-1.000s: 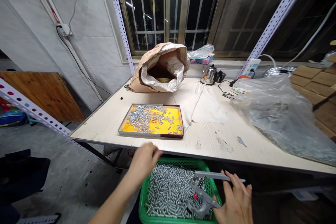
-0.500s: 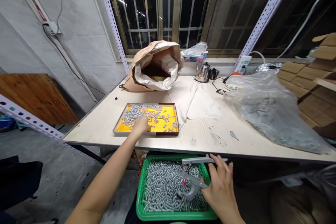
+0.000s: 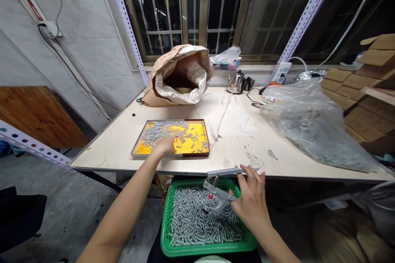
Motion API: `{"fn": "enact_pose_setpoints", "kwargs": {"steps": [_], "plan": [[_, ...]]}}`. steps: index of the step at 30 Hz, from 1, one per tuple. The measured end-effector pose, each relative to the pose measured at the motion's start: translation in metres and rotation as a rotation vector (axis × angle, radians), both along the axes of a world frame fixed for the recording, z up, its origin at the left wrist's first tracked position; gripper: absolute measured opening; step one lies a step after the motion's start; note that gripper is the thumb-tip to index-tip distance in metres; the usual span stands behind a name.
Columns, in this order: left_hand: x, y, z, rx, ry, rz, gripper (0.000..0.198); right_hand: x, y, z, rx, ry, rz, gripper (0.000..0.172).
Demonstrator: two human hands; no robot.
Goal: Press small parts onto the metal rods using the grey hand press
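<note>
My left hand (image 3: 163,146) reaches into a shallow tray (image 3: 196,155) with a yellow bottom, its fingers bent down and mostly hidden. Small silvery screw-like pieces (image 3: 156,131) are heaped at the tray's left and scattered to its right. In my right hand (image 3: 251,195) are grey spring-handled pliers (image 3: 219,202) with a small red part, the handles spread apart. They hang over a green plastic basket (image 3: 166,230), which is filled with silvery threaded pieces (image 3: 197,222).
Behind the tray a large open paper sack (image 3: 151,90) lies on the table (image 3: 105,148). A metal kettle (image 3: 236,83) stands near the window. To the right are a bulging clear plastic bag (image 3: 311,127) and stacked cardboard boxes (image 3: 364,119).
My right hand has lifted the pliers up and slightly left, toward the table edge. My left hand stays at the tray, with only a small shift. The whole view has shifted slightly.
</note>
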State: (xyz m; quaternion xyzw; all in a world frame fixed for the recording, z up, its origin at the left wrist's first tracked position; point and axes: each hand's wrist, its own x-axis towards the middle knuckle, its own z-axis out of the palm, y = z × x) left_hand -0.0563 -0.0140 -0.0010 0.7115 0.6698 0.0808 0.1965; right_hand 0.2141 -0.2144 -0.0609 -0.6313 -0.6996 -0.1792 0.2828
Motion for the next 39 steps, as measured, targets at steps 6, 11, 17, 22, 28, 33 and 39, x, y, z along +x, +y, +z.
{"fn": "enact_pose_setpoints", "kwargs": {"steps": [6, 11, 17, 22, 28, 33, 39], "plan": [[0.015, -0.049, 0.009, 0.087, -0.406, -0.017, 0.023, 0.003, 0.007, 0.007, -0.03, 0.018, -0.03, 0.046], [0.048, -0.129, -0.012, -0.269, -1.156, 0.045, 0.06, -0.004, 0.017, 0.014, -0.075, 0.055, -0.015, 0.048], [0.063, -0.159, -0.033, -0.324, -1.14, 0.042, 0.073, -0.013, 0.017, 0.016, -0.085, 0.056, 0.004, 0.048], [0.057, -0.157, -0.03, -0.311, -0.924, -0.124, 0.073, -0.017, 0.013, 0.016, -0.1, 0.057, 0.01, 0.049], [0.053, -0.159, -0.024, -0.263, -0.68, -0.257, 0.079, -0.018, 0.005, 0.012, -0.184, 0.042, -0.003, 0.057], [0.054, -0.159, -0.026, -0.304, -0.674, -0.286, 0.087, -0.015, 0.002, 0.009, -0.218, 0.046, -0.002, 0.061], [0.055, -0.158, -0.031, -0.366, -0.729, -0.255, 0.091, -0.013, 0.001, 0.009, -0.201, 0.063, 0.006, 0.06]]}}
